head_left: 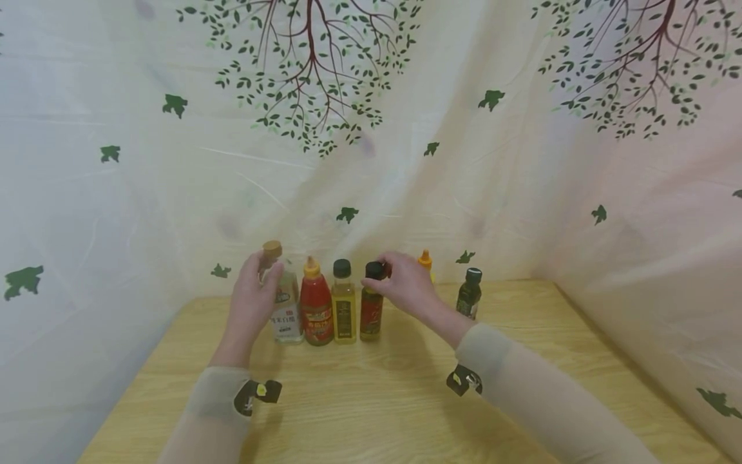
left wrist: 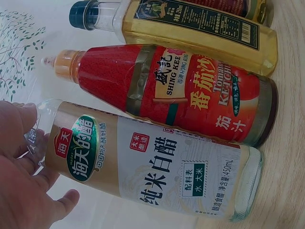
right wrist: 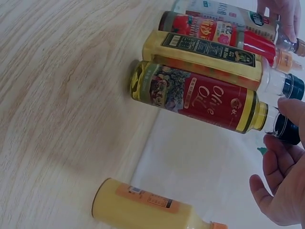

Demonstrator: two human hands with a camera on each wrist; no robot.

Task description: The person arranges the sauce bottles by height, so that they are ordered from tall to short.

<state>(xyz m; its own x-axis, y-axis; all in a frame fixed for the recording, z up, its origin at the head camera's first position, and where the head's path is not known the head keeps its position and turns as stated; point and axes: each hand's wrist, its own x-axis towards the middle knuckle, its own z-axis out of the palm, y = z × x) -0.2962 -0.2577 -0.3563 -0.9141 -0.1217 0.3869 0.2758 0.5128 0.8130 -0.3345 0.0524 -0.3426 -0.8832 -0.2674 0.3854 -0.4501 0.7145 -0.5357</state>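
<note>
Six bottles are counted on the table [head_left: 377,399]. The vinegar bottle [head_left: 285,303] is gripped at its neck by the left hand [head_left: 253,298]; the olive oil bottle [head_left: 371,309] is pinched at its cap by the right hand [head_left: 406,282].

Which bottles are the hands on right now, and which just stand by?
In hand:
white vinegar bottle, gripped near its neck by the left hand
olive oil bottle, cap pinched by the right hand

Standing by:
ketchup bottle
yellow oil bottle
orange-capped bottle
dark bottle
</note>
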